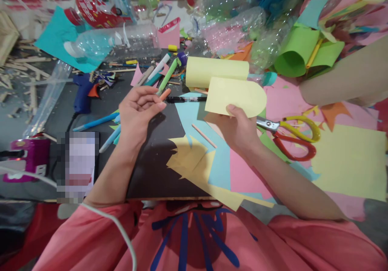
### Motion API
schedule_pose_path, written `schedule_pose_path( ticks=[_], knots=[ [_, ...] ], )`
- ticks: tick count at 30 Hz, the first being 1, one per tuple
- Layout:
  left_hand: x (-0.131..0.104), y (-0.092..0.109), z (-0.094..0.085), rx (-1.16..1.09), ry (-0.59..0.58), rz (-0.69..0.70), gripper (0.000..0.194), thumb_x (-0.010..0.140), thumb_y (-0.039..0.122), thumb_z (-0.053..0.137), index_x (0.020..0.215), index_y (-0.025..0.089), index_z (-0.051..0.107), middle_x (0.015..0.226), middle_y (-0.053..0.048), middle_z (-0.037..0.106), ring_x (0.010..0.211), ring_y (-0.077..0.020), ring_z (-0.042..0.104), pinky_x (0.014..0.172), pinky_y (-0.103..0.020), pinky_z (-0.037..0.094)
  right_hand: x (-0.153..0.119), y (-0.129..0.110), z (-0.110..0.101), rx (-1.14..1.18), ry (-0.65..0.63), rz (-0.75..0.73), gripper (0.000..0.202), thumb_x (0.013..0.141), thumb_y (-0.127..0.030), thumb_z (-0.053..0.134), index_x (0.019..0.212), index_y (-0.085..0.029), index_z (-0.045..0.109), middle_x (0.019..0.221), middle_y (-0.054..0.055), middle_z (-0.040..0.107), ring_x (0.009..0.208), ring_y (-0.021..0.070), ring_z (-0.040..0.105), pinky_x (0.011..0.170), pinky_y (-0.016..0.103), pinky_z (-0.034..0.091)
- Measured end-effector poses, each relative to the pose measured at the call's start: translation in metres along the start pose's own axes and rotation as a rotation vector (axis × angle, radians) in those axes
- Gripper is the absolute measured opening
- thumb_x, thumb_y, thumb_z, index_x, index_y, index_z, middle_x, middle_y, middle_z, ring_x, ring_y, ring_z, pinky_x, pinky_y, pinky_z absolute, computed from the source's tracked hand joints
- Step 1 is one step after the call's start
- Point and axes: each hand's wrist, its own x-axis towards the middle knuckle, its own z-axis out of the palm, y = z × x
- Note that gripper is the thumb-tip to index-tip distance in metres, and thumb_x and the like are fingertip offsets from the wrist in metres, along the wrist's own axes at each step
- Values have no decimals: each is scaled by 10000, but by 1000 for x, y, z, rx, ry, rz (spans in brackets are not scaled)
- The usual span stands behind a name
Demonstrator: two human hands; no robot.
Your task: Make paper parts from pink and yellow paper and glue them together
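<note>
From the head camera, a person's two bare hands met over a dark worktop [157, 174] crowded with craft scraps. The left hand [136, 111] pinched a short orange stick [165, 94] between thumb and fingers. The right hand [238, 129] gripped a pale yellow paper piece [239, 95], rounded at one end, its thumb on top. A black pen [186, 99] ran between the two; whether either hand touched it could not be told. Just behind the paper piece lay a yellow paper roll [216, 70]. Scissors [291, 135] with one yellow and one red handle lay near the right forearm. Beyond the left hand were a blue glue gun [82, 93] and a green marker [169, 76]; clear plastic bottles [133, 40] lined the back.
</note>
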Motion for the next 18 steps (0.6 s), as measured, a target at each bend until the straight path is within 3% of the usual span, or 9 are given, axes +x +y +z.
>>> schedule_pose_path(
  ticks=[7, 11, 13, 14, 16, 18],
  knots=[
    [18, 9, -12, -26, 267, 130, 234, 536, 117, 741, 747, 156, 650, 593, 42, 684, 495, -69, 610, 508, -183, 520, 6, 3, -1, -35, 101, -114, 248, 691, -352, 743, 867, -255, 597, 827, -13, 664, 959, 203, 644, 858, 381, 558],
    [36, 7, -35, 92, 480, 145, 111, 728, 166, 610, 837, 172, 588, 606, 62, 660, 474, -58, 569, 451, -162, 427, 7, 3, 0, 6, 77, -111, 224, 711, -375, 751, 818, -254, 597, 740, -29, 637, 802, 174, 647, 740, 334, 569],
    [46, 4, -53, 137, 592, 251, 107, 881, 225, 441, 939, 185, 522, 627, 60, 639, 511, -79, 585, 488, -178, 422, 7, 1, 1, 28, 67, -101, 233, 708, -374, 757, 827, -253, 598, 744, -34, 645, 719, 158, 637, 690, 328, 573],
    [50, 3, -63, 168, 620, 313, 155, 893, 182, 374, 998, 188, 487, 714, 39, 669, 585, -96, 619, 563, -210, 468, 6, 1, 2, 37, 67, -95, 237, 704, -366, 759, 832, -251, 595, 753, -36, 650, 691, 153, 632, 669, 327, 574],
    [57, 1, -82, 327, 630, 416, 321, 770, 21, 372, 1034, 192, 438, 960, -3, 663, 876, -118, 662, 871, -307, 516, 6, 1, 2, 51, 78, -83, 233, 695, -344, 757, 823, -244, 590, 751, -39, 647, 652, 145, 622, 636, 324, 570],
    [60, 0, -95, 611, 633, 306, 420, 680, -33, 440, 1038, 187, 421, 1117, -39, 593, 1109, -165, 597, 1074, -376, 420, 6, 2, 2, 48, 110, -70, 198, 694, -315, 744, 760, -233, 576, 687, -50, 615, 614, 131, 604, 620, 307, 560]
  ],
)
